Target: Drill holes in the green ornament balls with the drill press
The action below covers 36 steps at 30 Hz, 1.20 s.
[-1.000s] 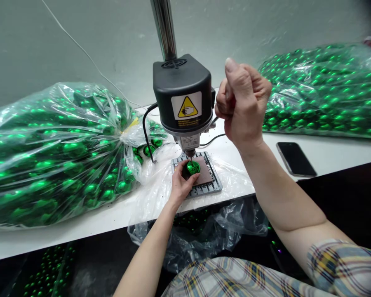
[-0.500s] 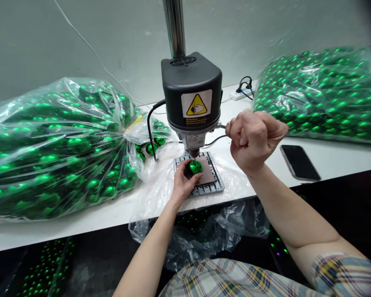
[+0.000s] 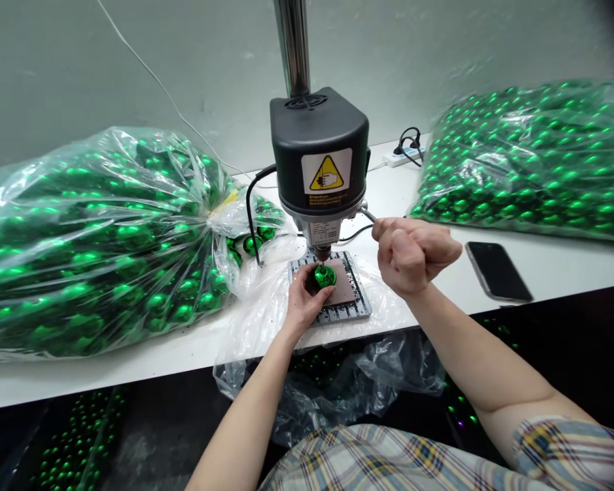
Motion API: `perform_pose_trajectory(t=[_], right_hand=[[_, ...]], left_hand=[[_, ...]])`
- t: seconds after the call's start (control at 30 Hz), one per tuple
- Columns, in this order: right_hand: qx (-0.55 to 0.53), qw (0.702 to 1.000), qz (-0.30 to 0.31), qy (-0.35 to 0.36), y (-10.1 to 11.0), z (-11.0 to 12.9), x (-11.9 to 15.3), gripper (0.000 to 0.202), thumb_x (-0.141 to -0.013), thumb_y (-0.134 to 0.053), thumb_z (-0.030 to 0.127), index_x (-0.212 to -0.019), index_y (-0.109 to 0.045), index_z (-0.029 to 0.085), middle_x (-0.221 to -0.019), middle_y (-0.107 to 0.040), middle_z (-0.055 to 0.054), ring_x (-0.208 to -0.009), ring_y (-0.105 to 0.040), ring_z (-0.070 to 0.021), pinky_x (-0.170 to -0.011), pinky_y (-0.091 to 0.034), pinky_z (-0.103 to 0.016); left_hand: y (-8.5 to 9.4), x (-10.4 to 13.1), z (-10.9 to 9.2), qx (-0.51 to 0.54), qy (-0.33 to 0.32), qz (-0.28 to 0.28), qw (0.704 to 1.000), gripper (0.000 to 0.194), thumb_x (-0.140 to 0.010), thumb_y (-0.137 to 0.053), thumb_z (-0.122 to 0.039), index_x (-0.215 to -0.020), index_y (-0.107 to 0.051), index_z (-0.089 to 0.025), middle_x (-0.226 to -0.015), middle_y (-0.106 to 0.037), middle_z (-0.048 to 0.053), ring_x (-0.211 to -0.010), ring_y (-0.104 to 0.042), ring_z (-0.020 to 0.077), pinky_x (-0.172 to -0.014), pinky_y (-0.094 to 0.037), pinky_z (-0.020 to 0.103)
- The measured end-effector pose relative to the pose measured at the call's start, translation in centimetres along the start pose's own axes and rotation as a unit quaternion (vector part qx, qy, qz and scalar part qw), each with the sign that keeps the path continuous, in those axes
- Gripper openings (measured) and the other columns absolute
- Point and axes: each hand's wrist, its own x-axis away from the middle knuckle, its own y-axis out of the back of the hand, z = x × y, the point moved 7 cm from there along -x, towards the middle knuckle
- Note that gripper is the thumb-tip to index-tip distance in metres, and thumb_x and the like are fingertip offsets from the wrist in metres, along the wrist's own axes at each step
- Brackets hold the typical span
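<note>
A shiny green ball (image 3: 326, 275) rests on a flat brownish pad (image 3: 344, 286) over the slotted metal base (image 3: 366, 308) of a drill press (image 3: 320, 146). My left hand (image 3: 305, 294) is closed round the ball's left and near sides, thumb and fingers gripping it. Directly above, the drill bit (image 3: 323, 265) comes down to the top of the ball; whether it has entered cannot be made out. My right hand (image 3: 412, 256) is a fist round the feed lever (image 3: 368, 215) at the machine's right side, and the lever's end is hidden inside the fingers.
Large clear bags of green balls stand at the left (image 3: 97, 252) and right (image 3: 532, 164). A phone (image 3: 499, 271) lies on the white table near its front edge. Behind is a power strip (image 3: 404, 157). Crumpled clear plastic (image 3: 250, 327) spreads under the base and over the edge.
My right hand has moved down, turning the lever downward with it. My left hand and the ball have stayed in place under the drill.
</note>
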Motion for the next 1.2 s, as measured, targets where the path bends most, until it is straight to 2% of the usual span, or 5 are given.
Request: perform_pose_trajectory(t=[0.47, 0.63, 0.73, 0.93, 1.2], right_hand=[[-0.046, 0.961, -0.084, -0.260, -2.5, -4.2, -7.9, 0.056, -0.083, -0.078, 0.040, -0.048, -0.039, 0.022, -0.038, -0.033, 0.008, -0.031, -0.028, -0.0048, -0.030, -0.015, -0.026], [-0.090, 0.951, -0.098, -0.277, -2.4, -5.0, -8.0, 0.055, -0.066, -0.091, 0.040, -0.046, -0.041, 0.022, -0.038, -0.032, 0.007, -0.030, -0.025, -0.0061, -0.028, -0.009, -0.028], [-0.092, 0.957, -0.100, -0.255, -2.3, -4.6, -7.9, 0.054, -0.065, -0.090, 0.040, -0.045, -0.043, 0.022, -0.038, -0.034, 0.006, -0.030, -0.024, -0.0058, -0.027, -0.010, -0.028], [-0.086, 0.962, -0.102, -0.239, -2.6, -4.3, -8.0, 0.052, -0.070, -0.086, 0.038, -0.047, -0.042, 0.021, -0.038, -0.033, 0.007, -0.032, -0.024, -0.0055, -0.028, -0.010, -0.026], [-0.067, 0.963, -0.083, -0.247, -2.6, -4.0, -7.8, 0.052, -0.078, -0.080, 0.039, -0.051, -0.040, 0.021, -0.041, -0.035, 0.008, -0.034, -0.024, -0.0043, -0.031, -0.012, -0.023]], left_hand=[[1.4, 3.3, -4.3, -0.106, -0.033, -0.072, 0.991, 0.047, -0.073, -0.082, -0.026, -0.114, -0.060, -0.020, -0.112, -0.067, 0.010, -0.107, -0.065, 0.0272, -0.096, -0.054, 0.045], [-0.1, 11.5, -7.6, -0.305, -0.172, 0.147, 0.925, 0.049, -0.078, -0.079, -0.025, -0.122, -0.056, -0.023, -0.115, -0.066, 0.011, -0.105, -0.066, 0.0293, -0.086, -0.058, 0.045], [1.6, 13.1, -7.6, -0.364, -0.233, 0.162, 0.887, 0.056, -0.081, -0.080, -0.040, -0.128, -0.055, -0.022, -0.120, -0.067, 0.015, -0.111, -0.066, 0.0341, -0.089, -0.058, 0.051], [13.6, 0.7, -5.5, -0.346, -0.060, -0.163, 0.922, 0.024, -0.101, -0.042, -0.024, -0.115, -0.061, -0.018, -0.110, -0.072, 0.013, -0.102, -0.069, 0.0259, -0.092, -0.054, 0.043], [14.1, -12.6, 0.6, -0.384, 0.098, -0.072, 0.915, 0.030, -0.076, -0.072, -0.019, -0.106, -0.067, -0.016, -0.115, -0.070, 0.018, -0.118, -0.064, 0.0362, -0.101, -0.046, 0.042]])
